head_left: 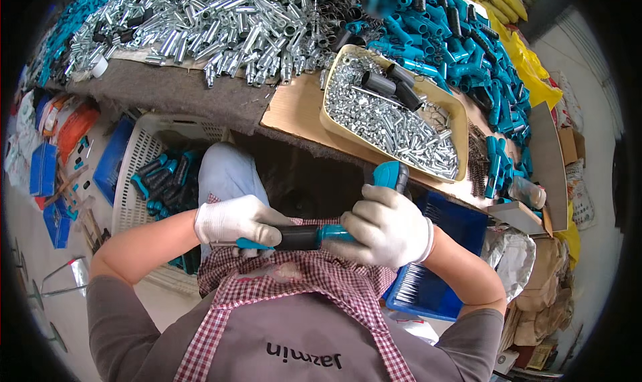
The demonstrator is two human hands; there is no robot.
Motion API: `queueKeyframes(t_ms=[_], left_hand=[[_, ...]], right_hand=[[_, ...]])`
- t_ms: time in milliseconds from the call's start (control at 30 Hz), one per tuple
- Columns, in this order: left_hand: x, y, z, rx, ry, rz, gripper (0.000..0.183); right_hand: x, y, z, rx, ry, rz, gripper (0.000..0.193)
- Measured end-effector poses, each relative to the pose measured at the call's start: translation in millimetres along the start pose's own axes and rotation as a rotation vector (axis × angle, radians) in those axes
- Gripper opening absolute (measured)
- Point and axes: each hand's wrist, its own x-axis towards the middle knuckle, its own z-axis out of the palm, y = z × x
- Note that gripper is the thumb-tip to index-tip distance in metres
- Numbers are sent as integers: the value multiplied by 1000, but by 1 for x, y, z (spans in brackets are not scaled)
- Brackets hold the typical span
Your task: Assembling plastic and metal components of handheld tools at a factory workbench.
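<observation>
Held level in front of my apron is a teal-and-black hand tool [301, 237] with a black round barrel and a teal-and-black end piece sticking up on the right. My left hand [239, 220], in a white glove, is closed on its left end, where a teal lever-like piece shows below the thumb. My right hand [386, 225], also gloved, wraps around the teal right part, the fingers covering much of it. The exact kind of tool cannot be made out.
Beyond my hands, a cream tray [461, 141] of small metal parts and black sleeves sits on the bench. Behind lie heaps of metal fittings [234, 27] and teal handles [478, 67]. A white basket [127, 181] of teal-black tools stands left; a blue bin [461, 225] sits right.
</observation>
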Motion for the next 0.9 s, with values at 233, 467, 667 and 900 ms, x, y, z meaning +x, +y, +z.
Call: queueKeyframes(t_ms=[233,467,667,900], left_hand=[[-14,25,30,1204,539,456,54],[-8,33,6,1552,735,745,47],[-21,62,35,1195,310,41,50],[-15,16,17,826,786,103,38]], right_hand=[[-14,-23,10,886,-74,831,52],[2,-34,14,1934,737,1335,69],[-10,-18,27,1019,951,1073,61],[16,-30,27,727,782,816,31]])
